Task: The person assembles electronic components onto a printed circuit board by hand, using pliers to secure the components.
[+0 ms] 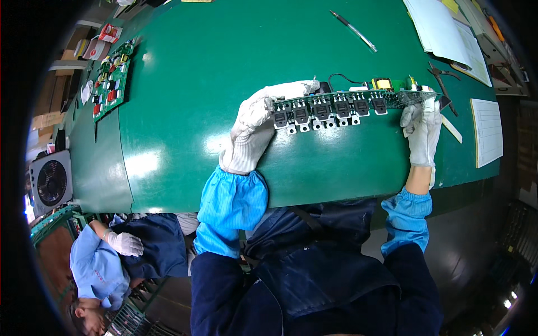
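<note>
A long green circuit board [353, 98] is held on edge above the green table, gripped at both ends. Along its near side runs a row of several black transistors with metal tabs; a yellow transformer and a black wire stand on the far side. My left hand [253, 120], in a white glove, is closed round the board's left end. My right hand [424, 126], also gloved, closes on the right end, its fingers partly hidden behind the board. Right beside that hand lies a white strip-like tool [451, 129] on the table.
Pliers [443, 84] lie near the board's right end. A pen [354, 31] rests at the far side, papers [440, 33] at the far right, and a form sheet [486, 132] at right. Another circuit board [114, 78] and a fan [51, 183] are at left. A co-worker [103, 252] sits lower left.
</note>
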